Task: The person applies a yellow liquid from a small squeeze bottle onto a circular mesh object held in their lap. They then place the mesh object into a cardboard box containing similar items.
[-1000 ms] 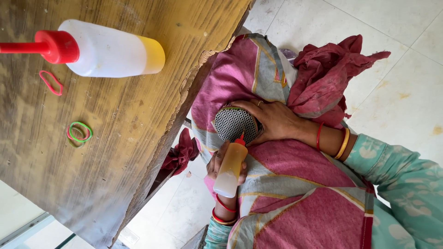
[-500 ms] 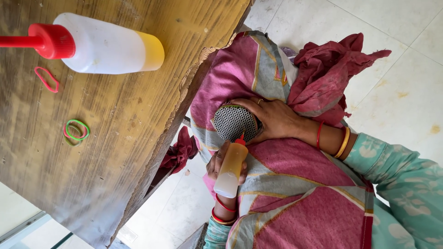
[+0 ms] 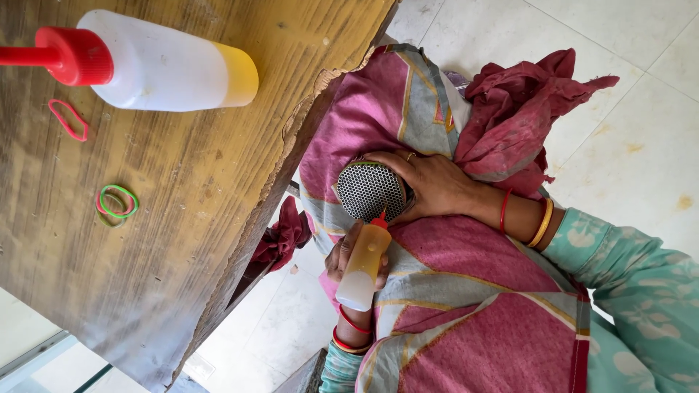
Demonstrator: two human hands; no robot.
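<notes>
My right hand (image 3: 437,185) grips a round black perforated piece (image 3: 370,191) with a greenish rim and holds it against the pink and grey cloth (image 3: 466,291) on my lap. Just below it, my left hand (image 3: 348,255) is closed around a small squeeze bottle (image 3: 362,266) of amber liquid. The bottle's red nozzle tip touches the lower edge of the perforated piece. Both wrists wear red and gold bangles, and the right arm has a teal sleeve.
A worn wooden table (image 3: 182,218) with a chipped edge fills the left. On it lie a large white squeeze bottle (image 3: 160,62) with a red cap and yellow liquid, a red rubber band (image 3: 68,120), and red and green bands (image 3: 116,204). A crumpled maroon cloth (image 3: 517,116) lies on the lap above a pale tiled floor (image 3: 641,87).
The view has drifted slightly. Both hands hold the same things in the same place.
</notes>
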